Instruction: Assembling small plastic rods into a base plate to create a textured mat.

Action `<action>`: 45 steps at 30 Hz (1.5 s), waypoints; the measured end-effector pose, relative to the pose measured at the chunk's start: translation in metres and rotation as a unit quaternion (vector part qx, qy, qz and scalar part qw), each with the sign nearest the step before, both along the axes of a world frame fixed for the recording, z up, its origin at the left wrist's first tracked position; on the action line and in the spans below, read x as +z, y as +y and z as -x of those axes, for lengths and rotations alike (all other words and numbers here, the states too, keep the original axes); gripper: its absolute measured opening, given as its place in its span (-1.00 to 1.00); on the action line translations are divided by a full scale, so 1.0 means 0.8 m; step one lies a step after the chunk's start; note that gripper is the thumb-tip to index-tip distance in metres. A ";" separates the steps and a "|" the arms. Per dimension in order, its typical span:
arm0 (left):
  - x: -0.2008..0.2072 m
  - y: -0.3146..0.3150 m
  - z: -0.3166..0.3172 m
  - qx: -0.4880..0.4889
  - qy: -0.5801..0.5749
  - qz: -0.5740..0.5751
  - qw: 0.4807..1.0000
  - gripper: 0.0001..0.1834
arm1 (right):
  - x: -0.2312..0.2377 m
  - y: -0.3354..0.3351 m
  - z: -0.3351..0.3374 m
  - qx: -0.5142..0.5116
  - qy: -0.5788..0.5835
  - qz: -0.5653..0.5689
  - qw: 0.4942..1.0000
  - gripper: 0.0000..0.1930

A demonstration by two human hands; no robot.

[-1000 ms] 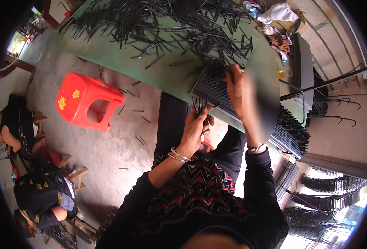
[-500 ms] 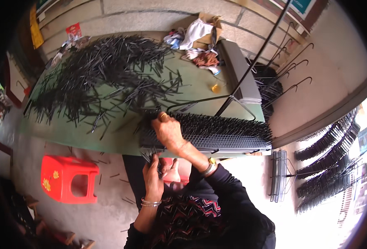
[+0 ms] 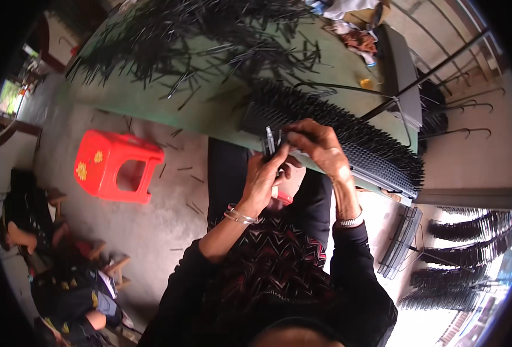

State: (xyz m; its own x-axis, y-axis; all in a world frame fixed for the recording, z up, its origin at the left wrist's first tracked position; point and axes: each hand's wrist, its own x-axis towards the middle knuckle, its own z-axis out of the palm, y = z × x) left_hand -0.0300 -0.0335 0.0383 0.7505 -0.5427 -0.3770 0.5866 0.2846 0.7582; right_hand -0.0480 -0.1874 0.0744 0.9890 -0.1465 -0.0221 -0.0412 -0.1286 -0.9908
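Observation:
My left hand is closed round a small bunch of thin dark rods, their tips sticking up above the fingers. My right hand is right beside that bunch, its fingertips bent together in a pinch; what they hold, if anything, is too small to make out. Just beyond both hands, along the near table edge, lies a long perforated block. Thin black rods stand upright in its far rows, while bare holes show along its near side. A large loose heap of black rods spreads over the far left of the table.
The green table has crumpled cloths and a small yellow item at the far right. A metal stand rises behind the block. A red stool stands left; racks of dark rods are at right. People sit lower left.
My right hand has come back from the block to the rods in my left hand. The view has tilted down and turned, so the table appears higher and people show at lower left.

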 end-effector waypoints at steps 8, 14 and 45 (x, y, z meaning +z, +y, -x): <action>-0.008 0.015 0.001 -0.038 -0.040 -0.009 0.998 -0.61 | -0.006 0.002 0.005 0.014 0.062 -0.059 0.996 -0.87; -0.031 0.016 -0.009 0.000 0.000 -0.009 1.000 -0.62 | -0.008 -0.001 0.001 -0.023 0.043 -0.008 0.999 -0.87; -0.043 0.022 -0.016 0.040 0.109 0.041 0.992 -0.75 | -0.002 -0.006 -0.073 -0.119 -0.164 0.437 0.876 -0.85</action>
